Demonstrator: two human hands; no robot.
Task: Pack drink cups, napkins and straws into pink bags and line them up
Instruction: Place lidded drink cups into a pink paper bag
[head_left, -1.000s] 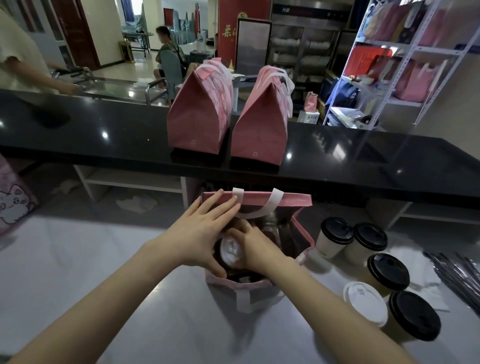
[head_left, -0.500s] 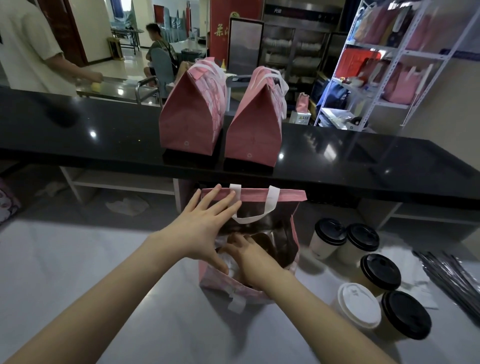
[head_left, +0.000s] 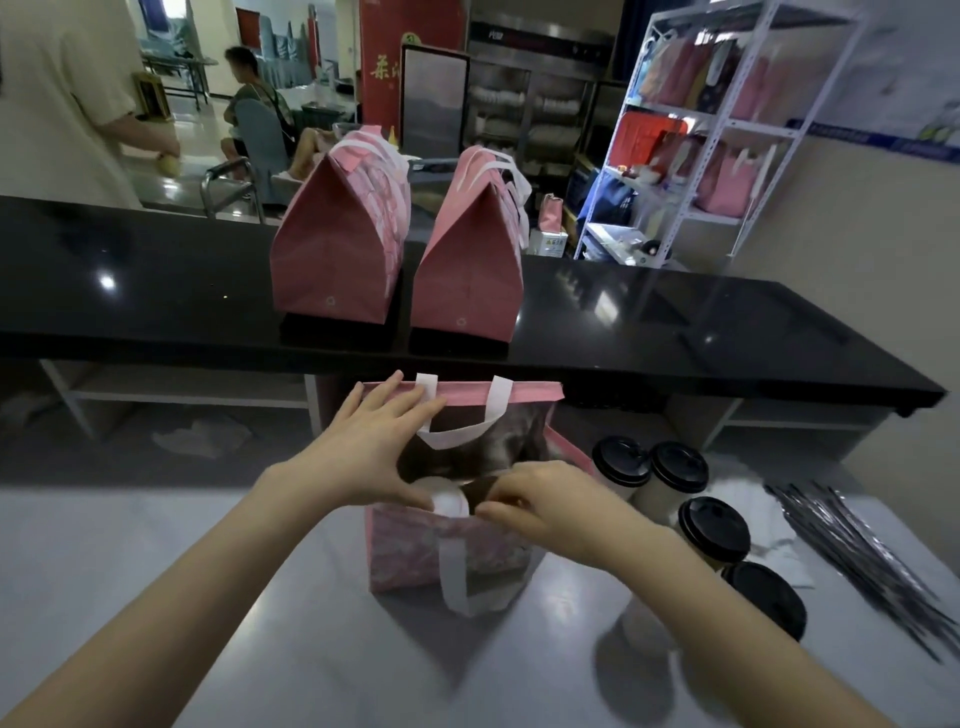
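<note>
red sign (head_left: 379, 52): 茶 | left hand (head_left: 374, 457), right hand (head_left: 545, 501) at pink bag (head_left: 415, 551)

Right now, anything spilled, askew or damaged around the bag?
No spill or damage shows. The open pink bag stands upright, the lidded cups beside it too. Only oddities: the straws lie in a loose fan at the right, and a crumpled white scrap lies below the black counter.
</note>
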